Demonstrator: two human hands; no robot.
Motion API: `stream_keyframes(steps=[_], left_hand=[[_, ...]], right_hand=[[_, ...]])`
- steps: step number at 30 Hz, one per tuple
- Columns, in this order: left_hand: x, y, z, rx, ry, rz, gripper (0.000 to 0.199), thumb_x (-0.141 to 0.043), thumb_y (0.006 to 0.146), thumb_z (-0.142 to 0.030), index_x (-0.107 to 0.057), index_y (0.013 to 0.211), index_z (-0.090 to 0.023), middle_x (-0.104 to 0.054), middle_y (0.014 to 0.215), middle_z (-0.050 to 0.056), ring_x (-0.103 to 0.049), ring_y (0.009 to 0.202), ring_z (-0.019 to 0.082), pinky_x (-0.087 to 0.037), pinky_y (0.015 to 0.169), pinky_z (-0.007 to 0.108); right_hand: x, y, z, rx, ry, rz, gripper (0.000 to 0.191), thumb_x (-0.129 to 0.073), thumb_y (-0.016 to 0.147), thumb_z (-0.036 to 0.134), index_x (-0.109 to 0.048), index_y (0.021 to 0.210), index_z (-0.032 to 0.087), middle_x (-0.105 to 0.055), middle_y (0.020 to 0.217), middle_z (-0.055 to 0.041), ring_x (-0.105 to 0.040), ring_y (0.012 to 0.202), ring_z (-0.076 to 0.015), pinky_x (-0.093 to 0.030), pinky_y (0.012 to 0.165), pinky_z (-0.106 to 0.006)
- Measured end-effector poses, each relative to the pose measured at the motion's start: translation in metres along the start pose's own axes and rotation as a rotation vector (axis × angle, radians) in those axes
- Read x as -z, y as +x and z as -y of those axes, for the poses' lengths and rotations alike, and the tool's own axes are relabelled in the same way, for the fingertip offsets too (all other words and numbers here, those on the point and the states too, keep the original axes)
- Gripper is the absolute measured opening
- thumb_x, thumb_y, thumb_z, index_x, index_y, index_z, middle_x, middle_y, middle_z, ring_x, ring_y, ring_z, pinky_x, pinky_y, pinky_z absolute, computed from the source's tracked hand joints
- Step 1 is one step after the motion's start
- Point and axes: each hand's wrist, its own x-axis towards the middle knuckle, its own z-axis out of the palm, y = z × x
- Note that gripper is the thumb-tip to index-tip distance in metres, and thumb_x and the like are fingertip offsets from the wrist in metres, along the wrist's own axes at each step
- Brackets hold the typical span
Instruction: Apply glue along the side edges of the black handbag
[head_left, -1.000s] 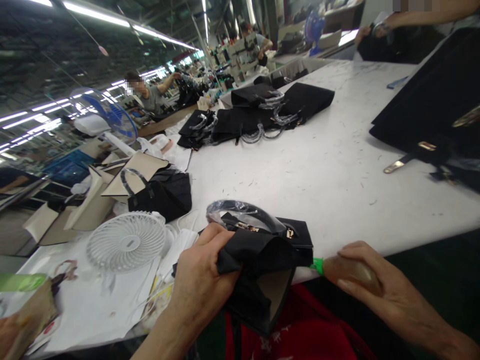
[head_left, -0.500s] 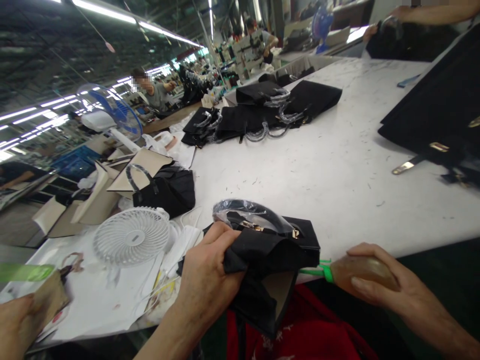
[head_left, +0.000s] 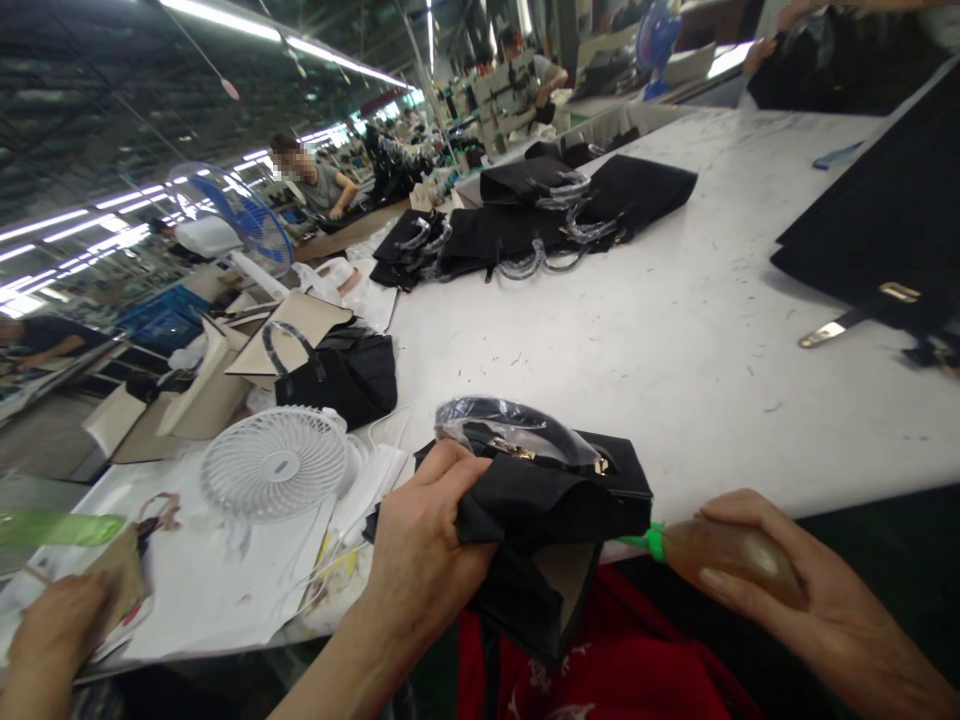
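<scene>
Bag [head_left: 555,490]: soft, light, floppy, wrapped handle looks slippery. Left hand [head_left: 424,565] clamped on flap at desk [head_left: 675,330] edge, best hold there. Right hand [head_left: 795,590] wrapped around brown tool [head_left: 727,560].

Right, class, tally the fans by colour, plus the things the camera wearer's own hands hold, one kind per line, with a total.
White fan: 1
Blue fans: 2
Black bag, in left hand: 1
Brown bottle, in right hand: 1
Total: 5
</scene>
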Motion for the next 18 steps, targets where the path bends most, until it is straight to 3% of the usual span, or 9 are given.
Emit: stream_keyframes(steps=[3, 8, 12, 16, 18], left_hand=[[-0.001, -0.003, 0.001, -0.009, -0.008, -0.013, 0.029, -0.060, 0.069, -0.001, -0.064, 0.090, -0.021, -0.057, 0.089, -0.002, -0.060, 0.077, 0.010, -0.044, 0.066, 0.019], [-0.002, -0.003, 0.000, 0.007, -0.011, -0.007, 0.025, -0.059, 0.071, -0.003, -0.065, 0.088, -0.020, -0.058, 0.087, -0.001, -0.059, 0.074, 0.011, -0.045, 0.064, 0.020], [-0.002, -0.001, 0.000, -0.005, -0.015, -0.012, 0.024, -0.059, 0.071, -0.003, -0.065, 0.087, -0.019, -0.059, 0.088, 0.000, -0.060, 0.079, 0.013, -0.046, 0.067, 0.021], [-0.002, -0.002, 0.001, -0.006, -0.025, -0.030, 0.026, -0.060, 0.070, -0.002, -0.064, 0.088, -0.020, -0.058, 0.087, -0.001, -0.060, 0.076, 0.011, -0.046, 0.065, 0.020], [-0.003, -0.003, 0.002, -0.005, -0.028, -0.026, 0.027, -0.060, 0.070, -0.001, -0.064, 0.088, -0.020, -0.058, 0.088, -0.002, -0.059, 0.077, 0.011, -0.045, 0.066, 0.019]], right_hand=[[-0.001, -0.007, 0.001, -0.014, 0.124, 0.096, 0.042, -0.064, 0.083, 0.050, -0.053, 0.118, 0.030, -0.067, 0.107, -0.0011, -0.067, 0.091, -0.0237, -0.058, 0.072, -0.025], [-0.002, -0.008, 0.007, 0.058, -0.004, -0.022, 0.039, -0.069, 0.079, 0.047, -0.057, 0.111, 0.028, -0.067, 0.104, -0.0018, -0.066, 0.090, -0.0240, -0.058, 0.072, -0.025], [-0.001, -0.007, 0.012, 0.109, 0.011, 0.037, 0.039, -0.067, 0.082, 0.045, -0.056, 0.117, 0.030, -0.066, 0.112, -0.0017, -0.065, 0.099, -0.0258, -0.058, 0.074, -0.024], [-0.003, -0.007, 0.015, 0.110, -0.047, -0.021, 0.035, -0.066, 0.082, 0.046, -0.057, 0.111, 0.028, -0.066, 0.102, -0.0020, -0.067, 0.086, -0.0232, -0.058, 0.069, -0.025], [-0.003, -0.010, 0.015, 0.103, -0.038, -0.005, 0.035, -0.066, 0.083, 0.046, -0.058, 0.112, 0.029, -0.066, 0.105, -0.0019, -0.067, 0.091, -0.0242, -0.059, 0.073, -0.026]])
